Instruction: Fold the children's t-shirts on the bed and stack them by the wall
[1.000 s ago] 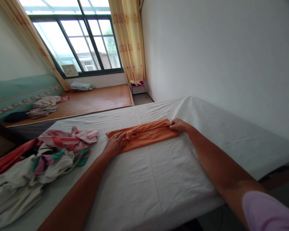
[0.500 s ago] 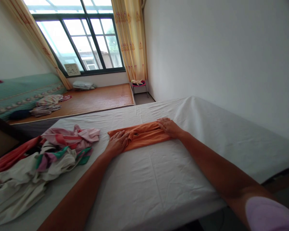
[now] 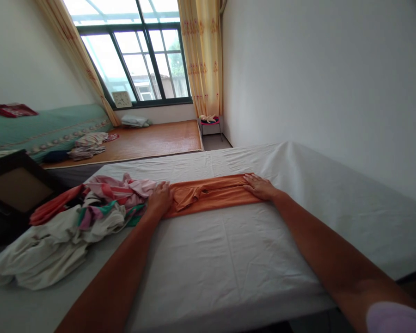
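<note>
A folded orange garment (image 3: 215,196) lies in a long flat strip across the white-sheeted bed (image 3: 201,259). Loose folds and a small dark gap show near its middle. My left hand (image 3: 161,200) rests at the strip's left end, fingers bent slightly over the cloth and its thumb out of sight. On the far right end, my right hand (image 3: 260,186) presses down flat with its fingers stretched out. Just left of my left hand is a heap of crumpled clothes (image 3: 104,222) in pink, red, green and off-white.
Behind this bed stands another with a brown mat (image 3: 156,136), holding folded cloth (image 3: 135,121) and several rumpled clothes (image 3: 88,147). A dark-framed chair (image 3: 19,187) is at the left. A small stool (image 3: 211,121) stands below the curtain (image 3: 204,60). A white wall (image 3: 319,83) runs along the right.
My left hand has slid left from on top of the orange garment to its left end, uncovering more folds. My right hand stays on the right end. The view has turned slightly left.
</note>
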Demonstrator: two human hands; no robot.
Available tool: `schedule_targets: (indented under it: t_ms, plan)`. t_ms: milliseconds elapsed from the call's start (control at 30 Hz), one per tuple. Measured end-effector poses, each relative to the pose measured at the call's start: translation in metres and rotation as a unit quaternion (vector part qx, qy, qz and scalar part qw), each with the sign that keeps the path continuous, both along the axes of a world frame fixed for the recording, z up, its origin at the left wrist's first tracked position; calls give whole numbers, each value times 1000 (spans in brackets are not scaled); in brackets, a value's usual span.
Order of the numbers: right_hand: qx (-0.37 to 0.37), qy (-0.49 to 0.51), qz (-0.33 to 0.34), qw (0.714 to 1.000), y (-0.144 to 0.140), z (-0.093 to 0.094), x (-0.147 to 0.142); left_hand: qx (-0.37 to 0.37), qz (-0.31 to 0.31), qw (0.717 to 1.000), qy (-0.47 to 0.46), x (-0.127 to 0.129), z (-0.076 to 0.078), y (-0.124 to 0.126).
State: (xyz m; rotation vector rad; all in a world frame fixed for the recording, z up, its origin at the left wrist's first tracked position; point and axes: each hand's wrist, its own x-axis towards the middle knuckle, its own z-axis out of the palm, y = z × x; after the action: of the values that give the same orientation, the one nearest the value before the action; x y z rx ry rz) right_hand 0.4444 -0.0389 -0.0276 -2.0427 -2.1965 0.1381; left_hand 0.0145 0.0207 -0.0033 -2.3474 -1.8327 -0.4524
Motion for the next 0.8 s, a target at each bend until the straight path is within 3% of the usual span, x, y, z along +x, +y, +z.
schedule_targets:
  t_ms: [133,300,533,800]
  plan:
    - [8,-10,4,1000,0,0,-1,-54,68,996,-4,-16,8,5]
    - [15,-20,9,1000,1,-1,0,-136,73,988,-19,-7,18,-1]
    - [8,-15,4,1000,1,1,-3,-181,69,980,57,1,27,-2]
    - [3,15,3,1000,0,4,-5,-126,33,991,5,10,26,-10]
